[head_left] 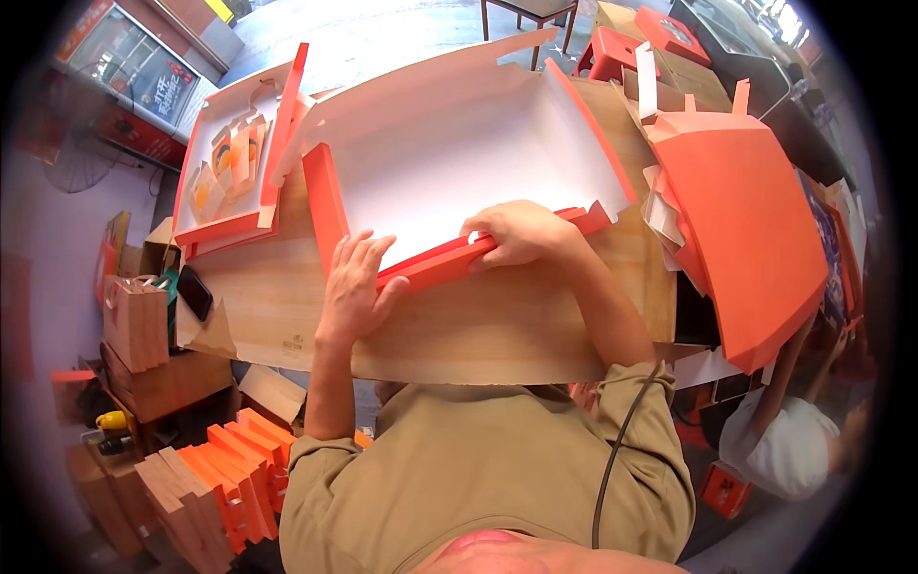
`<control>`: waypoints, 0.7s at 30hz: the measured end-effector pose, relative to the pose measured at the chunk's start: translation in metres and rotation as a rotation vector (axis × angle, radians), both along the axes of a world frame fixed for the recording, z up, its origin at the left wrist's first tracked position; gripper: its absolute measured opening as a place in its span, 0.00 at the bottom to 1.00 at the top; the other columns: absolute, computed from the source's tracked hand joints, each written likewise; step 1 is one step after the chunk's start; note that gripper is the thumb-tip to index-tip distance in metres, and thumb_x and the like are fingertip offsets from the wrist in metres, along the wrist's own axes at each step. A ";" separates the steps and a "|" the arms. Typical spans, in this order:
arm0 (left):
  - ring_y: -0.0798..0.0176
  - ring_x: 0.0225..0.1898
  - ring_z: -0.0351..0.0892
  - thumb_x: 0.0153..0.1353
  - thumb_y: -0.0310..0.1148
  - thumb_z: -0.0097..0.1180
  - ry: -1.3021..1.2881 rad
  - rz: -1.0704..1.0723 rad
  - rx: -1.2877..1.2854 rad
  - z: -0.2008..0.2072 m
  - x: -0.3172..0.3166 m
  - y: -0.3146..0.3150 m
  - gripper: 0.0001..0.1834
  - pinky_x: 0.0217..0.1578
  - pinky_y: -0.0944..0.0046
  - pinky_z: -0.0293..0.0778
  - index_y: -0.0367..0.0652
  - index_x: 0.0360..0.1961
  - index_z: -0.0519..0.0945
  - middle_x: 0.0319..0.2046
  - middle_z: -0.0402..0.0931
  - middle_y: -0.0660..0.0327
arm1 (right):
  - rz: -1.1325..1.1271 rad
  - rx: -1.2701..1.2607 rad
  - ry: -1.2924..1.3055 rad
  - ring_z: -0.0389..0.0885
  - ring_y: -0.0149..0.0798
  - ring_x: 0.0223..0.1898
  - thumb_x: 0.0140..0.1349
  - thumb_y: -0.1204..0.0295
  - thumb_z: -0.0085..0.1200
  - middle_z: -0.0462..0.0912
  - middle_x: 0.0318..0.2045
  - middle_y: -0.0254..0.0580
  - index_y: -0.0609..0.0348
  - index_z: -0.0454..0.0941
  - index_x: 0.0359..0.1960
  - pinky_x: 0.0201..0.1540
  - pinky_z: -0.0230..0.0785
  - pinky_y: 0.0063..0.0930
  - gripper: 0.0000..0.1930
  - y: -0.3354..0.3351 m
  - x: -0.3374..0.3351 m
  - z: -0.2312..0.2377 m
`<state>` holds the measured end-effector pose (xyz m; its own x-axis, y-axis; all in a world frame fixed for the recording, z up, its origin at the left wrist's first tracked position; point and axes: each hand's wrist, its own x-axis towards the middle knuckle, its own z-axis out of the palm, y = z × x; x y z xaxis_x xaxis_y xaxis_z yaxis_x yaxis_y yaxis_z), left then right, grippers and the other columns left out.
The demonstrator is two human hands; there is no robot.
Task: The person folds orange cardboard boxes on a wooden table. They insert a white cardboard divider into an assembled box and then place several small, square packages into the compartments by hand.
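One left hand [359,282] and one right hand [526,232] make two. There is one big open orange box [440,163] and one smaller open box [227,233], so that is two open boxes. I see one wooden table [497,335], one black phone [195,293], one fridge [145,84], one fan [78,165], one chair [531,8], one black cord [614,459] and one other person [784,445]. The orange packs [244,469] overlap too much to count.
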<state>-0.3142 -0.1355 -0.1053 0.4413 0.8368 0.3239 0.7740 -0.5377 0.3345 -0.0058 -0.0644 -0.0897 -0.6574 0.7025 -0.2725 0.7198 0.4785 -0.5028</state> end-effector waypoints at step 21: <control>0.54 0.43 0.82 0.60 0.43 0.71 -0.219 0.510 -0.302 -0.004 -0.049 -0.001 0.34 0.48 0.54 0.80 0.40 0.65 0.77 0.56 0.75 0.50 | -0.088 -0.001 0.003 0.85 0.48 0.40 0.53 0.59 0.73 0.86 0.33 0.44 0.55 0.85 0.40 0.43 0.75 0.44 0.18 -0.002 -0.003 0.011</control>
